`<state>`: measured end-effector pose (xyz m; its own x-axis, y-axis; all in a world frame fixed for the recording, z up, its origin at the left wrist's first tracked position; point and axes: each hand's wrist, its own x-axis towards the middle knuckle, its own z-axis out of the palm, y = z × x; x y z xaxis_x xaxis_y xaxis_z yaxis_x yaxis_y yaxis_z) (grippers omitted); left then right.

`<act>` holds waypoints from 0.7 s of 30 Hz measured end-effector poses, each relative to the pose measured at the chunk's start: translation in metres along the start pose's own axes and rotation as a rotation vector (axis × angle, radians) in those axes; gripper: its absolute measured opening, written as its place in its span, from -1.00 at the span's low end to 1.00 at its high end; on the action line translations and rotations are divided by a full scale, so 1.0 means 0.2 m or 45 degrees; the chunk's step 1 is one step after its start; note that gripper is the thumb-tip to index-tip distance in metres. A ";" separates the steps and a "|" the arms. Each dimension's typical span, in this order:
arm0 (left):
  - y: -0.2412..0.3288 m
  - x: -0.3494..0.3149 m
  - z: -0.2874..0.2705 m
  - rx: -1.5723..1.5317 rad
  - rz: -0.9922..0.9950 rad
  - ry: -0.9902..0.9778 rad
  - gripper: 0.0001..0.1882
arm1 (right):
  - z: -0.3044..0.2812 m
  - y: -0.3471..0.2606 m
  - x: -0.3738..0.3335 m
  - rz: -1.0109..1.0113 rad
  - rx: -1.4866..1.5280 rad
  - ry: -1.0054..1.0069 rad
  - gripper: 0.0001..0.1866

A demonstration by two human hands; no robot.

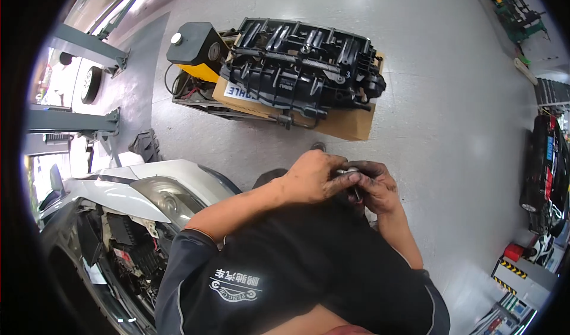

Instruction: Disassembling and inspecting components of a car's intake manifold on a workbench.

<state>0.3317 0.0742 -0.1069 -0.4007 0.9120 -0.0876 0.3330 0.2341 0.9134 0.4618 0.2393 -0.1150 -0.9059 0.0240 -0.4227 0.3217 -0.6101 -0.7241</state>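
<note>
In front of my torso my left hand (319, 176) and my right hand (379, 186) meet, both with dirt-darkened fingers. Pinched between their fingertips is a small shiny metal part (352, 170), mostly covered by the thumbs, so its exact kind cannot be made out. Both hands are closed on it. Beyond them a black plastic intake manifold (285, 88) lies across a cardboard box (350, 124), apart from my hands.
Beside the box stands a machine with a dark tank (199, 44) and yellow base. At my left is a light-coloured car (160, 171) with its engine bay uncovered. Grey lift posts (71, 121) rise at far left. A grey cabinet (522, 284) stands at lower right.
</note>
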 end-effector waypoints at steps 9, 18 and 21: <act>0.02 0.21 -0.31 -0.078 -0.133 -0.025 -0.46 | 0.00 -0.33 0.40 -0.025 -0.540 -0.315 -0.30; -0.31 0.37 -0.75 0.495 0.148 0.696 -0.46 | 0.41 -0.61 0.74 -0.329 -1.674 0.315 -0.64; -0.47 0.40 -0.88 0.629 0.283 0.577 -0.40 | 0.44 -0.65 0.90 -0.561 -2.007 0.373 -0.78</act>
<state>0.1184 0.0660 -0.1306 -0.5586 0.7509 0.3524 0.7535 0.2818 0.5939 0.2336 0.2534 -0.0495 -0.9765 0.2154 0.0012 0.1814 0.8253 -0.5348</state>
